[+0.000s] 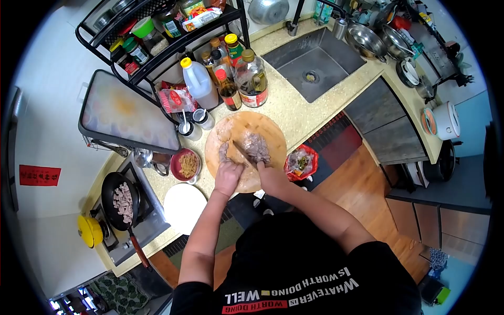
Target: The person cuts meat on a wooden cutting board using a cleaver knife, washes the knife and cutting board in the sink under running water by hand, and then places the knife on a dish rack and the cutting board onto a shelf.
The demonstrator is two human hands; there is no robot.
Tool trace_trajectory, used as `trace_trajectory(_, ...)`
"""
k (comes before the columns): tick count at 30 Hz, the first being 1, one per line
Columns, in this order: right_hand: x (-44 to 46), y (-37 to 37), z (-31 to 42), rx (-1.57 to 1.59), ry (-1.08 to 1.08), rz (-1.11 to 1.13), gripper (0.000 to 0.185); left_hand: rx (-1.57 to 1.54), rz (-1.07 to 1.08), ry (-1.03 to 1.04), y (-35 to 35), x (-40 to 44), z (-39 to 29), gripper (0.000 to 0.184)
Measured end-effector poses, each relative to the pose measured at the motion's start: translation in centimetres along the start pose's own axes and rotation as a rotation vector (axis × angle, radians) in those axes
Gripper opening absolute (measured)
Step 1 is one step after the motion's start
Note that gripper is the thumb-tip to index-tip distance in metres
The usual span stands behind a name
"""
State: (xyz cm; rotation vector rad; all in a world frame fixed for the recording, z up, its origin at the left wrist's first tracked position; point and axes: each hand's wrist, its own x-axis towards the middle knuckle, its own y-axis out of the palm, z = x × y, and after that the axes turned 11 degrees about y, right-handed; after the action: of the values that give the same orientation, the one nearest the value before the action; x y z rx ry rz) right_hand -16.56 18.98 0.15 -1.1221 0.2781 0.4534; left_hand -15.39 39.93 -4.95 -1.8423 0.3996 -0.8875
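Observation:
A round wooden cutting board (pixel 273 128) lies on the counter in front of me. My right hand (pixel 270 178) is closed around the handle of a kitchen knife (pixel 243 153), whose blade slants across the middle of the board. With curled fingers, my left hand (pixel 229 176) grips the near end of a strip of greyish-pink raw meat (pixel 223 152), left of the blade. A pile of cut meat (pixel 257 147) lies against the blade's right side. My fingers hide most of the knife handle.
Left of the board are a red bowl of minced food (pixel 187 164) and a white plate (pixel 185 208). A frying pan (pixel 107 202) holding meat pieces sits on the stove. Bottles (pixel 251 79) stand behind; a sink (pixel 320 60) and red bin (pixel 314 163) lie right.

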Motion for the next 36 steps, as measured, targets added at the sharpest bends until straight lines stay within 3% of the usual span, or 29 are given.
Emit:
trace_trajectory(14, -2.3, 0.8, 0.4, 0.024, -0.058, 0.127, 0.017, -0.073, 0.212, -0.004, 1.1, 0.0, 1.7, 0.008)
trace_trajectory(17, 0.8, 3.7, 1.2, 0.081, 0.027, 0.020, 0.017, -0.103, 0.220, 0.016, 1.4, -0.3, 1.8, 0.008)
trace_trajectory(21, 2.0, 3.2, 2.0, 0.088, 0.058, 0.016, 0.017, -0.124, 0.143, 0.000, 0.3, 0.0, 1.2, 0.009)
trace_trajectory(25, 2.9, 3.0, -1.2, 0.103, 0.010, -0.040, 0.018, -0.130, -0.011, -0.234, -0.4, 0.2, -1.1, 0.013)
trace_trajectory(29, 2.9, -0.1, -2.8, 0.166, -0.007, -0.041, 0.025, -0.121, -0.135, -0.284, -0.1, 2.4, -3.3, 0.031)
trace_trajectory(30, 2.5, -0.5, -3.5, 0.264, 0.027, -0.086, 0.029, -0.135, -0.204, -0.250, 1.1, 2.9, -3.7, 0.047)
trace_trajectory(31, 2.4, -0.4, -4.6, 0.313, 0.020, -0.154, 0.031, -0.145, -0.138, -0.299, 2.1, 3.4, -4.3, 0.062)
trace_trajectory(33, 2.6, 0.4, -7.8, 0.412, 0.013, -0.287, 0.035, -0.240, -0.133, -0.386, 4.3, 5.5, -5.5, 0.075)
trace_trajectory(34, 2.4, -0.4, -8.4, 0.536, -0.040, -0.332, 0.026, -0.205, -0.142, -0.438, 5.2, 6.4, -5.9, 0.079)
trace_trajectory(35, 1.9, -1.2, -9.1, 0.794, 0.199, -0.023, 0.027, -0.170, -0.149, -0.489, 6.0, 7.2, -6.1, 0.083)
trace_trajectory(36, 2.0, -1.4, -9.4, 0.839, 0.211, 0.019, 0.028, -0.099, -0.127, -0.589, 5.8, 8.2, -6.5, 0.084)
